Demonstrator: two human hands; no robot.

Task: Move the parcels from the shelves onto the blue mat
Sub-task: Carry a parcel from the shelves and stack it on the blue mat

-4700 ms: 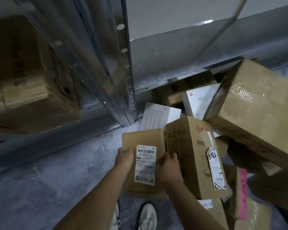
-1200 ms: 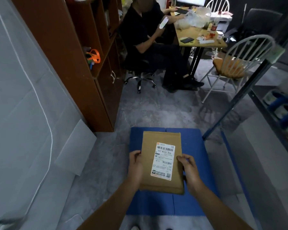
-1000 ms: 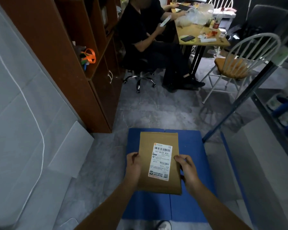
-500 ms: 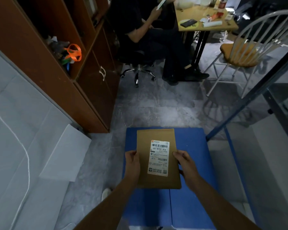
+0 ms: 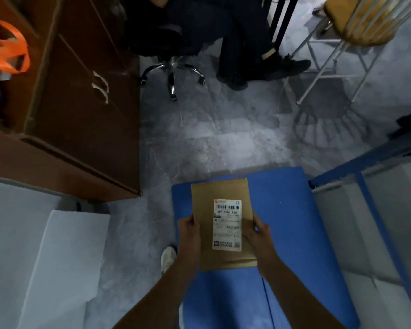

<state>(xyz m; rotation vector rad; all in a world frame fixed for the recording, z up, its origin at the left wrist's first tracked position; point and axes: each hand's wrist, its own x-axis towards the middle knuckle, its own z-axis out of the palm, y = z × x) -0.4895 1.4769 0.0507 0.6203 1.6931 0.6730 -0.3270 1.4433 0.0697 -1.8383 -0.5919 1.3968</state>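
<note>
A flat brown cardboard parcel (image 5: 205, 200) with a white shipping label faces up over the blue mat (image 5: 294, 224) on the grey floor. My left hand (image 5: 189, 231) grips its left edge and my right hand (image 5: 256, 231) grips its right edge, thumbs on top. I cannot tell whether the parcel touches the mat. The mat has nothing else on it.
A brown wooden cabinet (image 5: 81, 119) stands to the left, a white foam board (image 5: 62, 262) leans below it. A seated person's legs (image 5: 237, 43) and office chair base (image 5: 173, 74) are ahead, a white chair (image 5: 342, 43) at upper right. A blue shelf frame (image 5: 365, 186) borders the mat's right side.
I carried the parcel away from the shelf pile to the mat. Over the last second my view tilted down and the parcel moved lower over the mat, both hands still holding it.
</note>
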